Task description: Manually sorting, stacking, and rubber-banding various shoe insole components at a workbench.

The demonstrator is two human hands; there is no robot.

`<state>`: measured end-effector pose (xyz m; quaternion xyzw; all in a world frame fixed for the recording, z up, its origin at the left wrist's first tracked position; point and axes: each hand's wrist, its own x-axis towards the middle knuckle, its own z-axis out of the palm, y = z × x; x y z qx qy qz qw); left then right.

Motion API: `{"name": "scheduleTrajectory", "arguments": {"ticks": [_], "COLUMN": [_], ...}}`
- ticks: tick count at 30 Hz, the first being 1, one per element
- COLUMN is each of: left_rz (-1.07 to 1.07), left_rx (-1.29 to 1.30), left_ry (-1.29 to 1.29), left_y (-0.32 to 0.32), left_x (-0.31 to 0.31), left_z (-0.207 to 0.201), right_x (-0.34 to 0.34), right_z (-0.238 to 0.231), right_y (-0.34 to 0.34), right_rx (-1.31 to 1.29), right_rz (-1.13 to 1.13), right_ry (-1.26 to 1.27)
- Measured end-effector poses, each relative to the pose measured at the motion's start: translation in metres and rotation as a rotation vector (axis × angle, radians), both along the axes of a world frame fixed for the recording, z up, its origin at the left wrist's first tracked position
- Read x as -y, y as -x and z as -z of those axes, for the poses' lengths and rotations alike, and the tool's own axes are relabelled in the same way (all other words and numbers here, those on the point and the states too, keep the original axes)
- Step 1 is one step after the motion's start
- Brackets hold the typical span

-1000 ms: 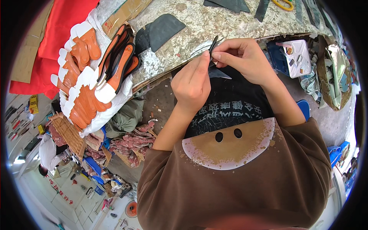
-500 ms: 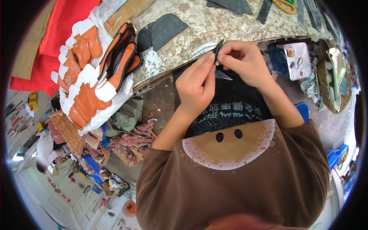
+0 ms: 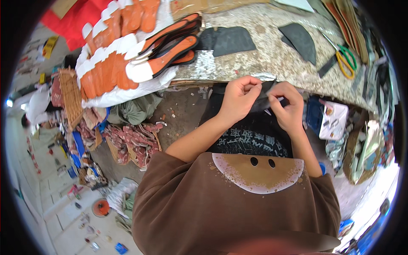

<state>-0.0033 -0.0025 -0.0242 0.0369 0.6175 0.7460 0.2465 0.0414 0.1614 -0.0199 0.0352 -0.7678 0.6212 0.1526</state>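
Note:
Just off the table's near edge, a thin black sheet piece (image 3: 263, 92) is stretched between my two hands. My left hand (image 3: 241, 98) pinches its left side, thumb against curled fingers. On the other side my right hand (image 3: 287, 106) has thumb and fingers closed at the piece's right edge, slightly blurred. The fingers hide much of the piece's outline. Beneath the hands lies black cloth with pale print (image 3: 246, 142) over my lap. Beyond my left hand, dark grey flat pieces with a rounded edge (image 3: 233, 41) rest on the table.
Orange insoles with white ends (image 3: 102, 74) and black-edged ones (image 3: 170, 57) are heaped at the table's left. More dark pieces (image 3: 301, 40) and scissors with yellow and green handles (image 3: 345, 63) lie at right. A white tray (image 3: 334, 121) stands below the table edge.
My view has shifted, so the table shows farther right. My hands have moved apart; the dark piece, formerly bunched between the fingertips, now shows as a wider sheet.

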Motion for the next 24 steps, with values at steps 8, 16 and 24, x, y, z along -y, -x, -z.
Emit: {"name": "scheduleTrajectory", "arguments": {"ticks": [8,16,24], "left_rz": [-0.02,-0.177,-0.195], "left_rx": [0.274,-0.064,-0.195], "left_ry": [-0.045,0.076,0.142], "left_y": [0.033,0.093,0.139], "left_x": [0.019,0.065,0.048], "left_z": [-0.008,-0.04,-0.002], "right_x": [-0.062,-0.168,-0.136], "right_z": [0.0,0.015,0.02], "right_y": [-0.033,-0.095,-0.082], "right_rx": [0.284,0.49,0.407], "right_rz": [-0.391,0.069,0.299], "right_ry": [0.673,0.497,-0.493]}}
